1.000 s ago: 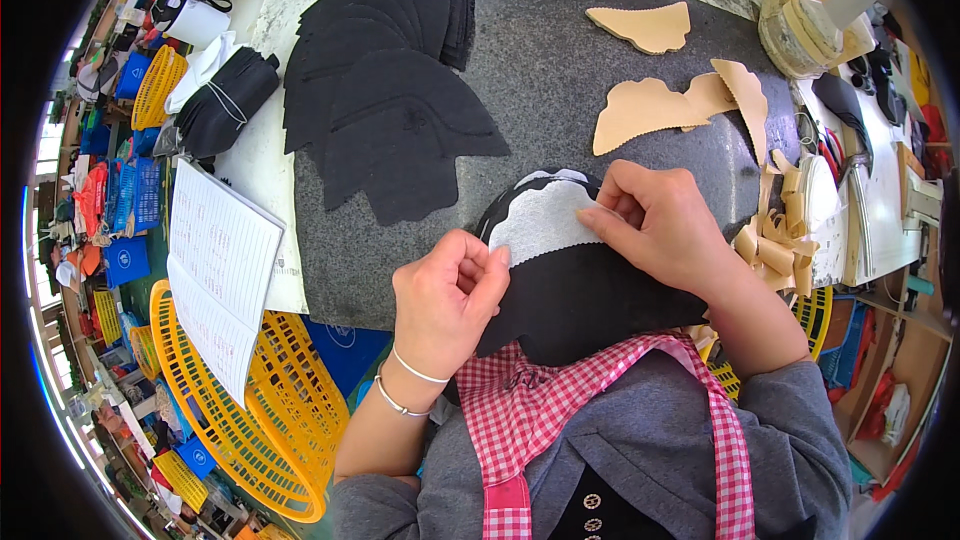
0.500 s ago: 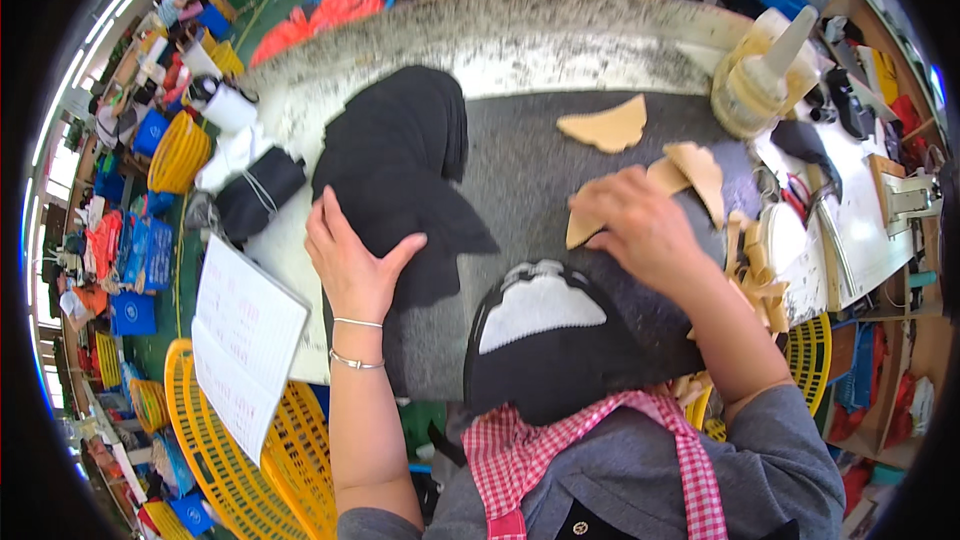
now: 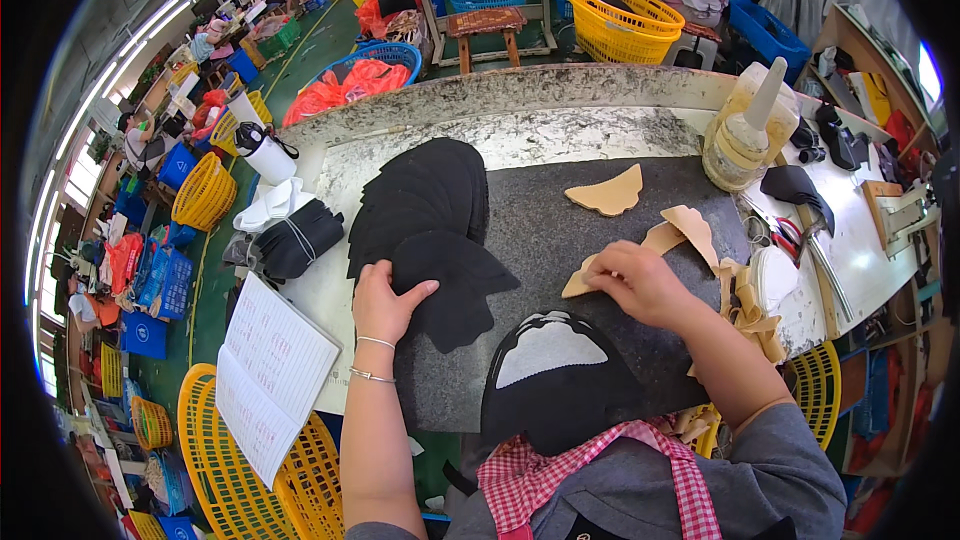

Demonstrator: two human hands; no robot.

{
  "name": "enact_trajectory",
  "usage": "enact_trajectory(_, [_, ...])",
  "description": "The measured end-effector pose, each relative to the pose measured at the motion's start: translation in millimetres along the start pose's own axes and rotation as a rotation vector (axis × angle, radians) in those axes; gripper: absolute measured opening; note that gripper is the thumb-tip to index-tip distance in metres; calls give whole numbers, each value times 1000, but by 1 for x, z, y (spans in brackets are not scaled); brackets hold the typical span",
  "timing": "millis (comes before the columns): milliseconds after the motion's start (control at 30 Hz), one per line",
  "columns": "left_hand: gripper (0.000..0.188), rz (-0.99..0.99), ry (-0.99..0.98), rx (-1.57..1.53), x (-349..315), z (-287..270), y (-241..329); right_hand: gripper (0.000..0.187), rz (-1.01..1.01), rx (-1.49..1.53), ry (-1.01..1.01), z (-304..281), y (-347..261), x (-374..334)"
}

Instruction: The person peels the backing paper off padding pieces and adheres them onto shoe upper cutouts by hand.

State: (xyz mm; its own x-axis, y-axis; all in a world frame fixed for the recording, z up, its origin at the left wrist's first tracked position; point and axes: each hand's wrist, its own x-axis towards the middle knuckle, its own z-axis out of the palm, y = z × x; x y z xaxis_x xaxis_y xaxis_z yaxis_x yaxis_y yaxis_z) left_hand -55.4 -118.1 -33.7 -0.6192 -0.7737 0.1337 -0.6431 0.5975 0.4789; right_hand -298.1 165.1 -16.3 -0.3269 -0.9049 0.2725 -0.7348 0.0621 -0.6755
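My left hand (image 3: 393, 302) rests on the lower left edge of the top black cut piece (image 3: 445, 280), fingers bent down and thumb stretched apart over it. Behind that piece, a fanned stack of black pieces (image 3: 425, 175) covers the left of the dark mat. My right hand (image 3: 640, 285) has thumb and fingers closed on a tan scalloped piece (image 3: 577, 283), which lies on the mat. Two more tan pieces (image 3: 688, 230) overlap just beyond it, and a single tan piece (image 3: 606, 190) lies farther off. Close to my body sits a black piece with a white scalloped patch (image 3: 550, 354).
A glue pot (image 3: 735, 152) with a pale handle stands at the far right. Beside it lie red-handled scissors (image 3: 788, 233) and tan strips (image 3: 752, 315). An open notebook (image 3: 275, 370) rests over a yellow basket (image 3: 200, 430) at left, below a tied black bundle (image 3: 297, 240).
The view has tilted upward, showing more of the room beyond the table. My right fingers have drawn together on the tan piece. My left hand stays at the black pieces.
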Motion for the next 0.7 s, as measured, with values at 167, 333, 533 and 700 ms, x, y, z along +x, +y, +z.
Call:
enact_trajectory(167, [38,231,208,-393,-21,-15,30,10,32,-23,274,-32,-29,-4])
enact_trajectory(333, [51,342,117,-772,-61,-37,92,15,96,174,559,-46,-38,-11])
enact_trajectory(533, [48,459,-65,-257,-114,21,103,20,-250,-109,340,-16,-47,-4])
enact_trajectory(700, [26,190,-440,-772,-116,-9,118,29,-481,-63,229,13,-60,-10])
